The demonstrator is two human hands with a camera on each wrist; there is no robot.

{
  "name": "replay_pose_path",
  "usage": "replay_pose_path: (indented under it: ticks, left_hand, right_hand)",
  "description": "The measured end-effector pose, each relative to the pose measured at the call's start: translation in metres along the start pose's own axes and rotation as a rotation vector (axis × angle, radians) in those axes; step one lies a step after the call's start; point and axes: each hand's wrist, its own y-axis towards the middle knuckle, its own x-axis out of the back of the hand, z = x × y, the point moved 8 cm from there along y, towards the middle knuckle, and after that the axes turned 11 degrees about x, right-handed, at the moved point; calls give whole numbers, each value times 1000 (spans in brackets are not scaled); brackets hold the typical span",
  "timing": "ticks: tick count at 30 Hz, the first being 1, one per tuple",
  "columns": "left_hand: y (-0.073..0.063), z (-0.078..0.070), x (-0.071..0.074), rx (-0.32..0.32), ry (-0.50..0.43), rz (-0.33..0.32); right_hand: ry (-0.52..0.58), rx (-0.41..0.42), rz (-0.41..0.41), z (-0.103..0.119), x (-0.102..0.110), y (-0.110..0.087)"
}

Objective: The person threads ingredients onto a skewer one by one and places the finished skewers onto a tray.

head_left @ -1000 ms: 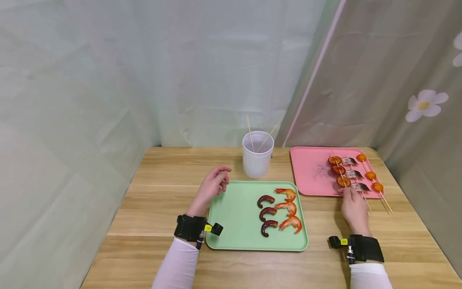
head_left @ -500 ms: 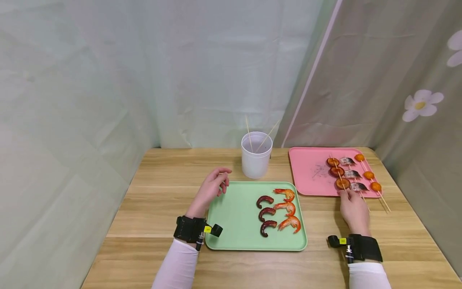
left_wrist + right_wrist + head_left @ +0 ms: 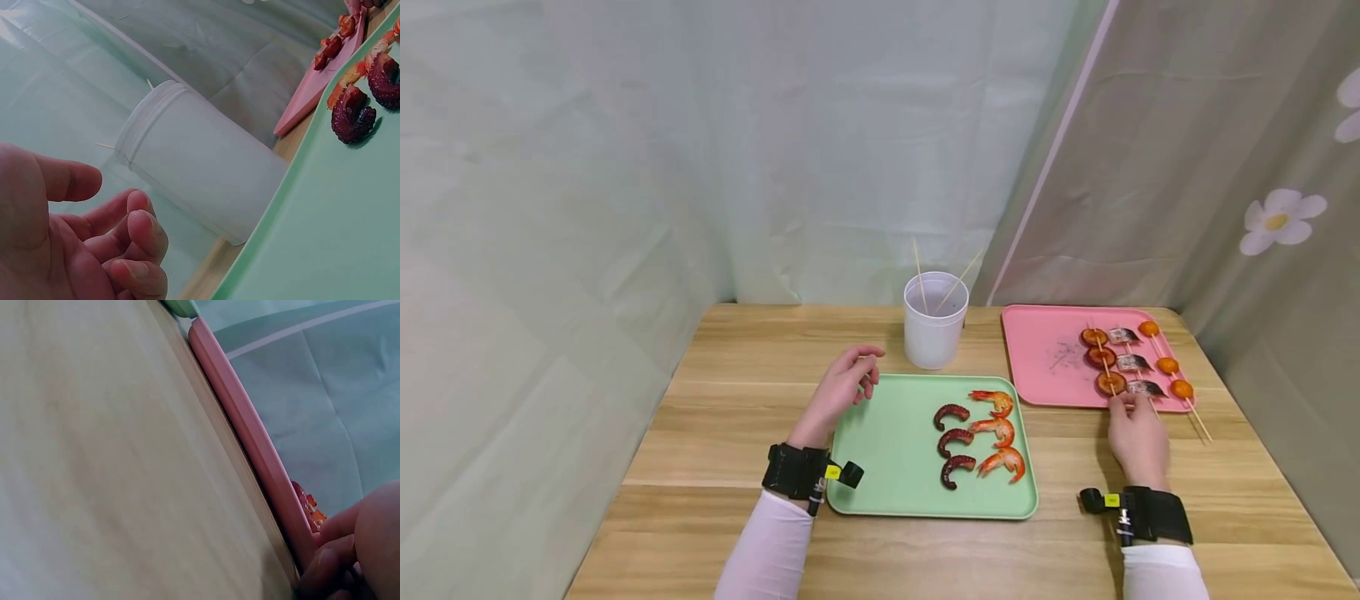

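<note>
My right hand point(image 3: 1138, 437) is at the front edge of the pink tray point(image 3: 1037, 354). Its thumb and fingers pinch the lower end of a skewer of round browned slices point(image 3: 1102, 358), which lies on the tray. To the right lie a skewer of silvery-dark fish pieces point(image 3: 1133, 362) and a skewer of orange balls point(image 3: 1167, 365). My left hand point(image 3: 838, 387) hovers by the upper left corner of the green tray point(image 3: 880, 475), fingers loosely bent and holding nothing. On that tray are octopus tentacle pieces point(image 3: 956, 442) and shrimp point(image 3: 996, 429).
A white bucket point(image 3: 934, 337) with two thin bare sticks stands behind the green tray, left of the pink one. The wooden table point(image 3: 715, 433) ends at curtains point(image 3: 857, 167) at the back and on both sides.
The round-slice skewer's lower end has shifted slightly toward me with the right hand's fingers at it. My left hand stays about where it was.
</note>
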Motion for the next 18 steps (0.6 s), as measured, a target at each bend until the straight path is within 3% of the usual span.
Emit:
replay_pose_path:
  ticks: [12,18]
  left_hand:
    - [1,-2,0,-13,33,9]
    - [-2,-4,6,-8,20,-17]
  right_hand:
    - [-9,-11,-45,-4,5,1]
    - [-178,2,140,11,9,-3]
